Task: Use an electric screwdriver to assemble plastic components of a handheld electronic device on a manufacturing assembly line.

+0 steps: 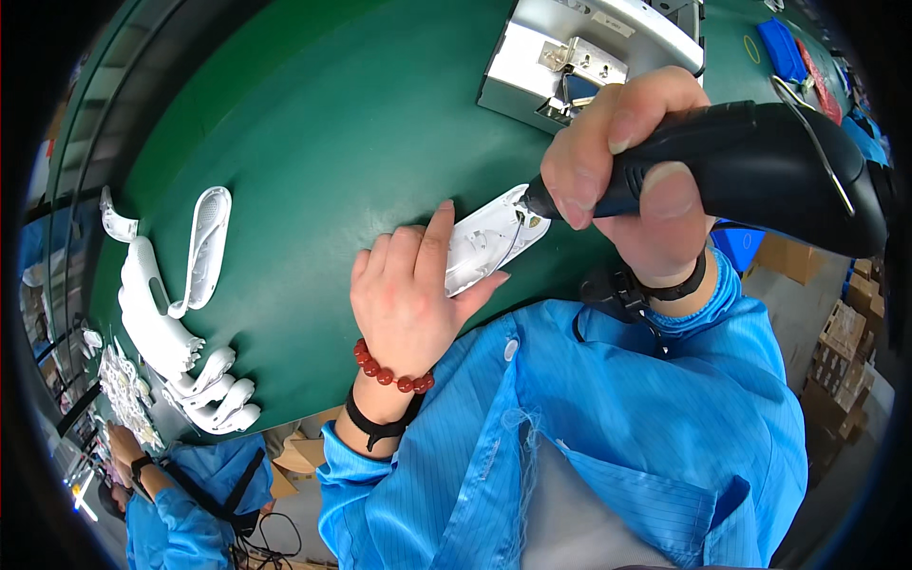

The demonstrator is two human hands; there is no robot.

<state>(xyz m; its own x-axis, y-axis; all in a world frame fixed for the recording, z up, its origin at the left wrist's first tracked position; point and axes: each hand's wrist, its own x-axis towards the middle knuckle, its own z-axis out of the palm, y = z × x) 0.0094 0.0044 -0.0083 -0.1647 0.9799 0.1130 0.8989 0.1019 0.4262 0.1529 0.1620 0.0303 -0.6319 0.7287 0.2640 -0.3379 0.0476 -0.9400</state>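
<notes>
A black electric screwdriver (760, 171) lies across my right hand (632, 161), with my fingers and thumb wrapped round its front part. Its tip meets the far right end of a white plastic shell (480, 242) lying open side up on the table. Inside that shell run a thin dark wire and small moulded posts. My left hand (408, 275) grips the shell's near left end, the thumb along the near edge and the fingers on the other side. The palm hides that end. The screw, if any, under the tip is too small to make out.
Several white curved plastic housings (157, 309) sit on the green table (304, 123) at left, beside an elongated white cover (209, 237). A metal box-like fixture (522, 71) stands at the back. At lower left, a co-worker's hand (123, 446) is near a pile of white parts (123, 394).
</notes>
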